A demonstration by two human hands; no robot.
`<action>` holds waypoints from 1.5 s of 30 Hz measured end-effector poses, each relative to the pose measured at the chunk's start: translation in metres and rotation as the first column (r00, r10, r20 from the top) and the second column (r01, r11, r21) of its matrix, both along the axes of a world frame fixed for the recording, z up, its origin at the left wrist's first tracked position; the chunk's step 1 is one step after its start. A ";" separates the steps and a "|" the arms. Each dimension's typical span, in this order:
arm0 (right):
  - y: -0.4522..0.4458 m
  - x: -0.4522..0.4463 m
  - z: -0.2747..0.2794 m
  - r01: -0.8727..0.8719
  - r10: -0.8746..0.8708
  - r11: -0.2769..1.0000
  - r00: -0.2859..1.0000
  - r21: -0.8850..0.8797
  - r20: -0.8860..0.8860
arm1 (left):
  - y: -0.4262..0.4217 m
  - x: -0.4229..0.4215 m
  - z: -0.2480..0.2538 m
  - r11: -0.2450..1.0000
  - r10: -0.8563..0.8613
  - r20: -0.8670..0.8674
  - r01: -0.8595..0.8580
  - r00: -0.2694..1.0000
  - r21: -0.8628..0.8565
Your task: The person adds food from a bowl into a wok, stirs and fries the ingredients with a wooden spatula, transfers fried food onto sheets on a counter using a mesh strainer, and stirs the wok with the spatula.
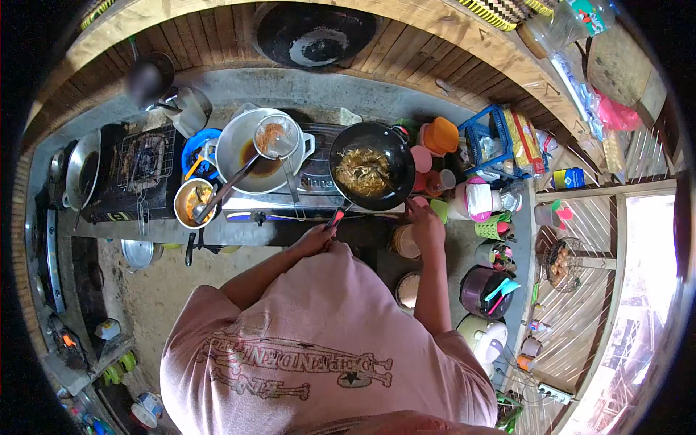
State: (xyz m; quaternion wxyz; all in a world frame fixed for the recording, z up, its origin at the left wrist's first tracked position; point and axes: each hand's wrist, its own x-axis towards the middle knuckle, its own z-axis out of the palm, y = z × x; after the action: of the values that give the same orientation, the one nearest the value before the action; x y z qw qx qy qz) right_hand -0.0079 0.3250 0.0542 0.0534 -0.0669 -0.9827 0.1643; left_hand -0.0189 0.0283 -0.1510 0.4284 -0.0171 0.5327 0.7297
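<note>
A black wok (397,163) with shredded, oily food (362,172) in it sits on the right side of the stove. My left hand (314,240) is closed round the wok's red and black handle (336,218), at the front left of the wok. At its front right rim, my right hand (426,223) is closed on a thin dark utensil, which is hard to make out against the black wok and seems to reach into the food.
Left of the wok, a large metal pot (233,141) holds brown liquid, with a strainer (277,136) and a ladle across its rim. Beside it stand a bowl (184,209) and a blue basin (191,154). Containers (441,135) and a blue basket (478,138) line the right.
</note>
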 end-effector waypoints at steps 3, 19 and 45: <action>0.015 0.028 0.016 -0.028 0.024 0.992 0.999 0.122 0.039 | -0.004 -0.003 -0.004 0.999 -0.039 -0.002 0.039 0.999 0.008; -0.018 0.042 -0.008 0.047 -0.051 0.989 0.998 0.139 0.026 | -0.003 -0.002 0.007 0.998 -0.054 -0.137 0.051 0.989 -0.022; -0.046 0.009 -0.031 -0.080 0.088 0.994 0.991 -0.074 0.103 | -0.004 0.000 0.005 0.996 -0.076 -0.063 0.073 0.995 -0.053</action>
State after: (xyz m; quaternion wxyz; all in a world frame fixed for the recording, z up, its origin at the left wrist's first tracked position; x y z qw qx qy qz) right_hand 0.0010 0.2794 0.0234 -0.0081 -0.0360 -0.9798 0.1967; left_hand -0.0193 0.0242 -0.1459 0.4373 0.0156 0.5648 0.6996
